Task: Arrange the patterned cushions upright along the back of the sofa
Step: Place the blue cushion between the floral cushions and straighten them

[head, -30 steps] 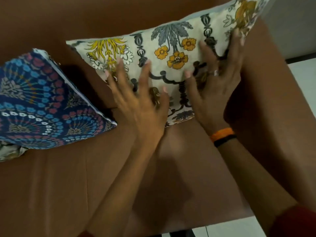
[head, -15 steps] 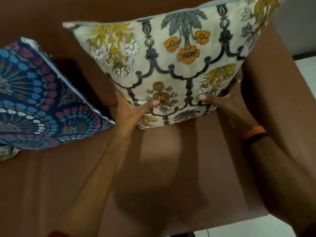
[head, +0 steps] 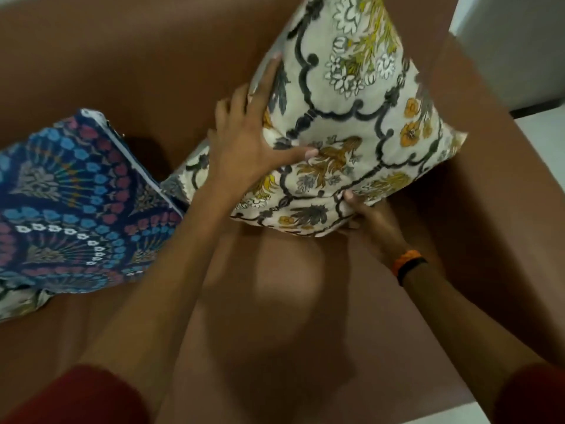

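Both hands are working a cream floral cushion (head: 351,123) at the right end of a brown sofa (head: 137,56), the left hand (head: 247,148) spread wide over the cushion's left edge with its thumb pressing into the printed face, the right hand (head: 371,221) gripping the lower right corner from underneath, its fingers partly hidden by the fabric. A person in dark red sleeves, wearing an orange and black wristband (head: 408,266) on the right wrist, is leaning over the seat. The cushion is tipping on one corner, its top swinging toward the sofa's right arm (head: 489,209), its bottom edge hanging just above the seat cushion (head: 275,332); whether any part is touching the seat cannot be told. To the left, a blue mandala cushion (head: 70,203) is leaning against the backrest, with a patch of matching cream print (head: 192,166) showing between the two; whether that belongs to the held cushion or to another one is unclear. Judging by the tilt, the step in hand appears to be squaring the floral cushion before seating it. The next move probably calls for rotating it until its bottom edge is lying flat on the seat, then pressing its back against the backrest beside the blue one, so that it is standing upright without slumping.
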Demonstrator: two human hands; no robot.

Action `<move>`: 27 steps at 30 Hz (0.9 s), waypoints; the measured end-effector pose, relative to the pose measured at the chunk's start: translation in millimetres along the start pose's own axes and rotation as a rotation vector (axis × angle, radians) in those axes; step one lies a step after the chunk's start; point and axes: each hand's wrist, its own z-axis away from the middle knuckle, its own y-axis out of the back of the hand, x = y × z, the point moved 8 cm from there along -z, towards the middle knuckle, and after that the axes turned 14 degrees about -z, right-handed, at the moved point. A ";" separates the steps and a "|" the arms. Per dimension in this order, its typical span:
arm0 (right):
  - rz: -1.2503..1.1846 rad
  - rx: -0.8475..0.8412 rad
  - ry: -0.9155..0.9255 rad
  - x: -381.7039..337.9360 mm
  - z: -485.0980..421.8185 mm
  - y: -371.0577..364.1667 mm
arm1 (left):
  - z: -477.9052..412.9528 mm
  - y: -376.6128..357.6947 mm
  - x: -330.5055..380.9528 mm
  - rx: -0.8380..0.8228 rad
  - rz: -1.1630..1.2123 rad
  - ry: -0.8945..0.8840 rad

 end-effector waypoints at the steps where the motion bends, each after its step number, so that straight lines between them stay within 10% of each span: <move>1: -0.019 -0.001 -0.011 2.2 0.3 2.6 | 0.6 -6.2 -4.9 0.009 0.002 0.015; 13: -0.197 0.350 0.166 65.2 92.5 -55.9 | 151.8 33.7 -111.1 0.431 0.124 0.083; 19: 0.188 0.082 0.241 125.7 80.6 -231.3 | 272.3 34.3 -315.8 0.732 0.316 0.617; 22: 0.286 -0.057 0.267 131.3 56.7 -310.3 | 274.8 4.8 -399.7 0.504 0.693 0.779; 27: 0.401 -0.077 0.397 122.3 52.9 -371.8 | 251.5 15.6 -420.9 0.238 0.730 0.517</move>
